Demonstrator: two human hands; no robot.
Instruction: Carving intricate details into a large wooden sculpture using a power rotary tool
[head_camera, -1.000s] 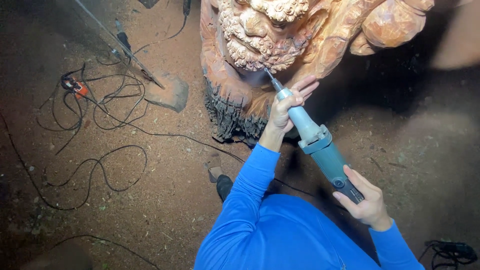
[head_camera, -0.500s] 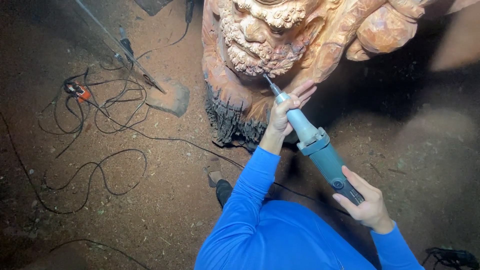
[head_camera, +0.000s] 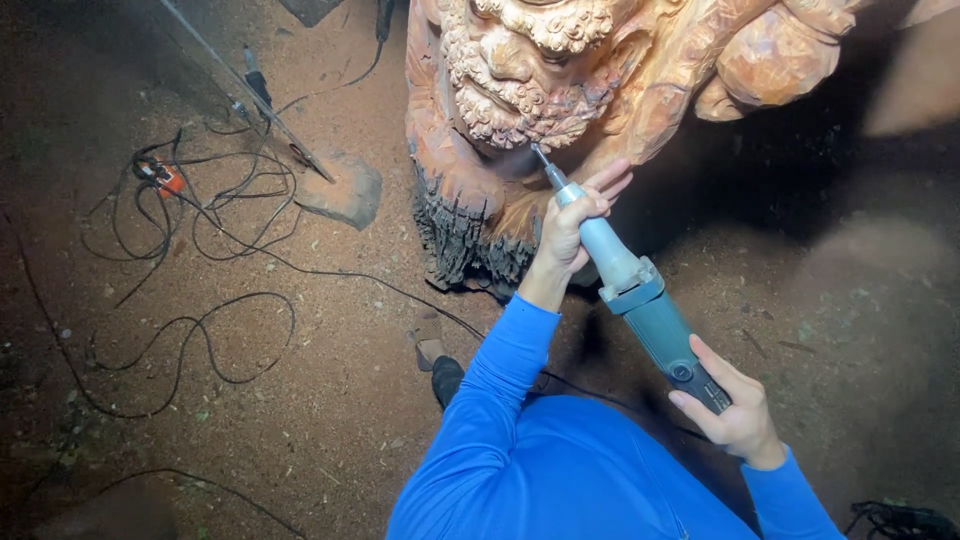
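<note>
Reddish-orange wood forms the carved statue (head_camera: 560, 90) at 12 o'clock: a bearded face with tightly curled, knobbly relief, smooth rounded masses at 1 o'clock, and a dark, ragged, splintered base standing on the floor (head_camera: 330, 400).

A die grinder (head_camera: 630, 280) runs diagonally from 4 o'clock up toward 12 o'clock. Its body is a pale grey-blue cylinder with a thicker teal collar and a darker rear grip; a slim metal bit at the nose touches the carving just below the beard.

Left hand (head_camera: 575, 225): wrapped round the narrow front neck of the tool, lower fingers curled on it, upper fingers extended and slightly spread toward the wood.

Right hand (head_camera: 735, 405): at 4 o'clock, fingers closed round the rear grip.

Both arms wear smooth blue sleeves (head_camera: 500, 390).

Coarse brown sawdust covers the floor. Black cables (head_camera: 200, 330) loop loosely across it at 9 o'clock. A flat grey stone (head_camera: 345, 190) lies at 10 o'clock, beside the statue base, with a thin metal rod (head_camera: 240, 85) slanting down to it.
</note>
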